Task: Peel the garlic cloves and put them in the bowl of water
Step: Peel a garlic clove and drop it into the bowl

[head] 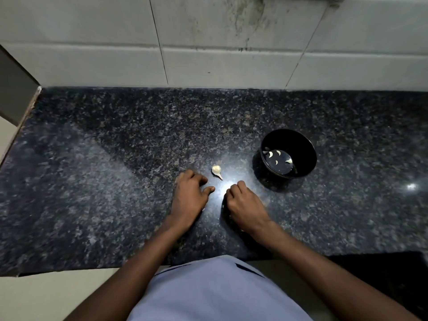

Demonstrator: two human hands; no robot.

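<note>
Papery white skin covers the garlic piece (216, 170), which lies on the dark granite counter (115, 158) just beyond the two hands and apart from both. It shows a rounded body with a thin dry stalk pointing toward the person. Whether it is a single clove or a small remnant of a bulb cannot be settled at this size.

Handling assessment: very light and small; firm inside, brittle and flaky outside. The skin should tear readily once nicked, and the polished stone gives little friction, so the piece is likely to skid if pushed rather than pinched. Recommended hold: thumb and forefinger across the rounded body, the other hand working the skin from the stalk end. The stalk itself looks too weak to lift by.

Left hand (188, 198): resting on the counter, fingers loosely bent, thumb out toward the right; nothing seen in it. Right hand (245, 205): knuckles up, fingers curled under; whether it holds a clove or peel cannot be told.

Black bowl (308, 147): stands to the right of the garlic, well within reach, holding water with several pale peeled cloves (270, 154) in it. Task judged partly done.

Pale tiled wall (208, 42) behind the counter, stained near the top.
</note>
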